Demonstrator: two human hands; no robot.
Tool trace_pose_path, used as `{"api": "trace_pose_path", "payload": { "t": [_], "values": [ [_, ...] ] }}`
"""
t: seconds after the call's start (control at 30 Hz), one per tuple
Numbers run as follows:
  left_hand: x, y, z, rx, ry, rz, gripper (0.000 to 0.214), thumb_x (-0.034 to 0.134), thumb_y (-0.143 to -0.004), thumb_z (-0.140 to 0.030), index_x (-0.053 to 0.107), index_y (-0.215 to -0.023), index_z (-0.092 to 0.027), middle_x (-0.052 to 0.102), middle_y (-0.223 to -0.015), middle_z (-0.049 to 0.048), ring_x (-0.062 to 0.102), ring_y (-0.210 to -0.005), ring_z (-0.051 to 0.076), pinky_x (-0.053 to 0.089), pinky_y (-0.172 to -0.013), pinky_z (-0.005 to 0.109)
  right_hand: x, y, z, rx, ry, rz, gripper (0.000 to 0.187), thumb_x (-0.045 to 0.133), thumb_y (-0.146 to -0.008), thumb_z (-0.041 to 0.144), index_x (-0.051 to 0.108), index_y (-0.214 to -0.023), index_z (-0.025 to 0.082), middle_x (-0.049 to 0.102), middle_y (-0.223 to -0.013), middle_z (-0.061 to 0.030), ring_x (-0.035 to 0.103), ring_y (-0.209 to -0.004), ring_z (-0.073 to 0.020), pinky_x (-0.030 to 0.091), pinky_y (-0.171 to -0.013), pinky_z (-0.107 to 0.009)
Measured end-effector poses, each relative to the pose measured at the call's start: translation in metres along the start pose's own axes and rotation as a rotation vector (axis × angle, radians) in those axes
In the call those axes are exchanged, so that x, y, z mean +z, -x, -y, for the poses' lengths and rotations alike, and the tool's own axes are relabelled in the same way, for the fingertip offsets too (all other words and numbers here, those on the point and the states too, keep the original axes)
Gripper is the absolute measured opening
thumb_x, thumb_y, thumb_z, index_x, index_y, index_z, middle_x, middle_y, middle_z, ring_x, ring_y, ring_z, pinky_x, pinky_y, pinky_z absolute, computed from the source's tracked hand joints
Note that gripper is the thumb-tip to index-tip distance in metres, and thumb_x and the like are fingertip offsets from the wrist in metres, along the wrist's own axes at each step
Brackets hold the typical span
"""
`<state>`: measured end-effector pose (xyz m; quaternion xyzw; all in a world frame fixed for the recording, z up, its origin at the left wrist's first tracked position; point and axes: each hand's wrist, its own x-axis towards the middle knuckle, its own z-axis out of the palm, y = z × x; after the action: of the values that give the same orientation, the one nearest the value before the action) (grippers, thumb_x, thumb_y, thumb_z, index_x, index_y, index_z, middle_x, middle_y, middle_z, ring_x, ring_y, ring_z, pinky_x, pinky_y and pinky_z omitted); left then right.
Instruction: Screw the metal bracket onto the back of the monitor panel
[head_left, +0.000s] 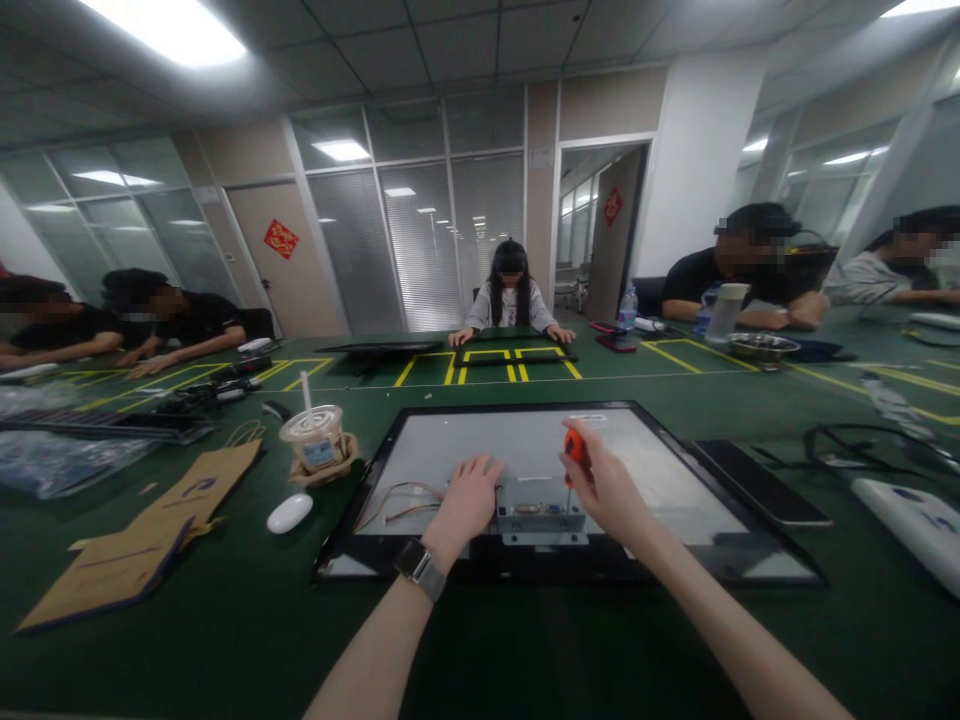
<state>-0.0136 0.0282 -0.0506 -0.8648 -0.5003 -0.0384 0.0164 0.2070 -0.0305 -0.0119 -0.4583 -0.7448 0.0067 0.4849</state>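
A flat display panel (pixel 442 440) with a black frame lies face down on the green table in front of me. Near its front edge sits a metal bracket (pixel 544 537) with connector ports. My right hand (pixel 600 480) is closed around a screwdriver (pixel 574 446) with an orange-red handle, held upright, its shaft pointing down at the right side of the bracket. My left hand (pixel 469 500) lies flat with fingers stretched out, at the bracket's left side. Thin wires (pixel 409 497) run across the panel left of that hand.
A drink cup (pixel 313 438), a white oval case (pixel 289 513) and a paper bag (pixel 150 530) are on the left. To the right lie a black phone-like slab (pixel 757 483), cables and a white device (pixel 911 525). A person opposite holds a black frame (pixel 517 357); others sit at both sides.
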Motion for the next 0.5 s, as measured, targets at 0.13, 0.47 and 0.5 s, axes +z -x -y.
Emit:
{"api": "trace_pose_path", "payload": {
  "t": [0.13, 0.47, 0.5],
  "values": [
    [0.000, 0.001, 0.000, 0.001, -0.006, -0.018, 0.055, 0.030, -0.093, -0.008, 0.043, -0.146, -0.019, 0.043, -0.152, 0.0120, 0.041, -0.139, 0.027, 0.033, -0.114, 0.045, -0.003, -0.001, 0.003, -0.043, 0.009, 0.027, 0.035, 0.047, -0.097, 0.029, 0.046, -0.130, 0.020, 0.063, -0.067, 0.0009, 0.062, -0.049, -0.0171, 0.046, -0.050, -0.027],
    [-0.002, 0.001, -0.001, 0.011, 0.000, -0.010, 0.057, 0.035, -0.089, -0.004, 0.046, -0.143, -0.017, 0.044, -0.151, 0.0136, 0.042, -0.139, 0.028, 0.034, -0.114, 0.048, -0.012, -0.006, 0.017, -0.210, -0.106, -0.119, 0.018, 0.062, -0.092, 0.029, 0.067, -0.108, 0.024, 0.068, -0.080, -0.0039, 0.064, -0.068, -0.0185, 0.053, -0.066, -0.029],
    [-0.003, 0.002, -0.001, 0.009, 0.003, -0.010, 0.057, 0.034, -0.089, -0.004, 0.046, -0.143, -0.017, 0.045, -0.151, 0.0134, 0.042, -0.138, 0.028, 0.034, -0.114, 0.047, -0.013, -0.007, 0.019, -0.205, -0.138, -0.138, 0.015, 0.062, -0.092, 0.028, 0.069, -0.104, 0.023, 0.068, -0.081, -0.0040, 0.064, -0.070, -0.0187, 0.053, -0.067, -0.030]
  ]
}}
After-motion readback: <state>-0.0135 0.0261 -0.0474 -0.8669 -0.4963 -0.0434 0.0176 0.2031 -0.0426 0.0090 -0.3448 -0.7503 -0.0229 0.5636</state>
